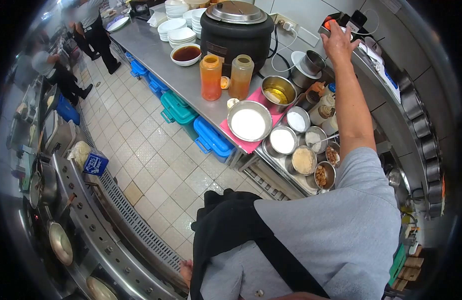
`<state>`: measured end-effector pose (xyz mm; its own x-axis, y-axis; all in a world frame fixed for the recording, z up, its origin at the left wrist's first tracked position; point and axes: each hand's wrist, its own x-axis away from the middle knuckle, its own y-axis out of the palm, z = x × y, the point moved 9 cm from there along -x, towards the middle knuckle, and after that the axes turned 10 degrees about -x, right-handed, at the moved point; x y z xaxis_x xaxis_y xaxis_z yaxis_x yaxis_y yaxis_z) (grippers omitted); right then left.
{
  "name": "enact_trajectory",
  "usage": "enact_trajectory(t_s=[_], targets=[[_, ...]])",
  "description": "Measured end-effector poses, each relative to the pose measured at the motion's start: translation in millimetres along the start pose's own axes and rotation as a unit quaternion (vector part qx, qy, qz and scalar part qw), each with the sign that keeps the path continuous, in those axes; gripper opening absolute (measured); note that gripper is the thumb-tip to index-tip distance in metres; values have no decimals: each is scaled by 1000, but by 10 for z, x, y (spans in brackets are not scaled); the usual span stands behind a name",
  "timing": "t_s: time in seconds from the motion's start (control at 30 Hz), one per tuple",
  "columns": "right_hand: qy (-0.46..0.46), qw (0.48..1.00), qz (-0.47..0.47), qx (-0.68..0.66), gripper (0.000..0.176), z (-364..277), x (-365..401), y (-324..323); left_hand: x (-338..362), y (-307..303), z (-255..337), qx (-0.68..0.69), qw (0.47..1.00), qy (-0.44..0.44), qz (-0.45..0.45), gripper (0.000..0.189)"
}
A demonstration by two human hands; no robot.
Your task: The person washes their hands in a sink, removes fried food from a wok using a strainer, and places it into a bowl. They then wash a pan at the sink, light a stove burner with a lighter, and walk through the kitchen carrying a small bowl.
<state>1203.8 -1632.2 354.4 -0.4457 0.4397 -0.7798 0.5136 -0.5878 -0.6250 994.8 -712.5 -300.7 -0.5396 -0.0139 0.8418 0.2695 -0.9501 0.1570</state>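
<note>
1. Up at 1 o'clock, the right hand [338, 44] lies flat on the shelf [388, 92]. Its fingers are spread and loosely open, and it grips nothing that shows. The fingertips touch an orange item [330, 23], just beside a black device [358, 20].
2. At 6 o'clock from that hand, by the forearm, stand a steel cup [312, 62] and seasoning tins [305, 160]. A black kettle [236, 37] and two bottles [211, 77] sit at its 9 o'clock on the desk [151, 50].
3. What the orange item is cannot be made out, and the palm hides whatever lies under it. The left hand [185, 270] shows only as a sliver at 7 o'clock beside the apron [226, 225], so its grip cannot be told.
4. Blue crates [213, 140] fill the space under the desk edge. Tiled floor [156, 165] lies open between the desk and the stove [91, 220]. Two people [91, 25] stand at 11 o'clock, well apart.
</note>
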Motion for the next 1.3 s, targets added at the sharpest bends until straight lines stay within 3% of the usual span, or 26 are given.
enact_trajectory(t_s=[0.07, 0.2, 0.23, 0.33, 0.37, 0.4, 0.47, 0.5, 0.53, 0.57, 0.67, 0.7, 0.77, 0.83, 0.87, 0.93, 0.97, 1.03, 1.1, 1.13, 1.17, 1.3], targets=[[0, 1000, -12, -10, 51, 0, 16, 29, 129, 51, -175, -124, 992, -21, 24, 38], [-89, 981, 156, -76, 32, -195, 69, -275, 234, 127, -166, -240, 970, -28, 37, 40], [-91, 981, 155, -75, 32, -233, 45, -295, 237, 131, -120, -243, 969, -28, 38, 41], [-239, 906, 244, -251, 32, -787, 141, -988, 242, 119, 93, -219, 975, -20, 38, 43], [-211, 874, 237, -367, 31, -944, 205, -1305, 217, 135, 210, -204, 978, -13, 37, 44], [-250, 875, 253, -327, 31, -1081, 242, -1440, 205, 216, 359, -188, 981, -5, 36, 44], [-255, 808, 300, -438, 22, -1206, 358, -1696, 242, 285, 600, -100, 993, 4, 69, 46], [-265, 752, 263, -544, 21, -1274, 372, -1739, 273, 326, 699, 24, 991, 5, 130, 49], [-270, 681, 227, -642, 20, -1336, 387, -1782, 329, 379, 913, -34, 990, 17, 139, 50], [-207, 654, 155, -711, 25, -1414, 395, -1737, 245, 265, 961, -12, 987, 13, 162, 46], [-159, 623, 8, -766, 34, -2261, 688, -1736, 367, 210, 1280, 39, 980, 30, 193, 45], [-168, 632, -67, -754, 35, -2620, 835, -1674, 345, 80, 1305, 63, 976, 41, 206, 49], [-159, 593, -255, -747, 36, -3243, 1159, -1360, 363, -142, 1390, 104, 964, 52, 239, 54], [-151, 562, -296, -757, 34, -3782, 1425, -1260, 333, -464, 1475, 125, 955, 54, 263, 60], [-114, 487, -307, -809, 34, -3999, 1519, -1202, 315, -632, 1505, 150, 945, 54, 286, 62], [64, 417, -288, -859, 35, -4267, 1640, -1092, 186, -1012, 1594, 191, 926, 61, 319, 66], [78, 355, -273, -891, 35, -4417, 1721, -1006, 115, -1211, 1625, 207, 918, 66, 332, 68], [101, 193, -385, -897, 35, -4871, 2028, -801, 121, -1407, 1852, 242, 897, 61, 364, 69], [175, 164, -473, -848, 34, -5377, 2638, -830, 76, -1613, 2006, 272, 878, 52, 390, 69], [148, 102, -580, -794, 36, -5697, 3038, -1073, 9, -1698, 2110, 264, 886, 60, 376, 66], [163, 45, -621, -765, 38, -5967, 3400, -1276, -61, -1758, 2218, 255, 895, 68, 360, 63], [213, 12, -704, -677, 50, -6546, 4338, -1867, -337, -1965, 2441, 307, 873, 78, 371, 57]])
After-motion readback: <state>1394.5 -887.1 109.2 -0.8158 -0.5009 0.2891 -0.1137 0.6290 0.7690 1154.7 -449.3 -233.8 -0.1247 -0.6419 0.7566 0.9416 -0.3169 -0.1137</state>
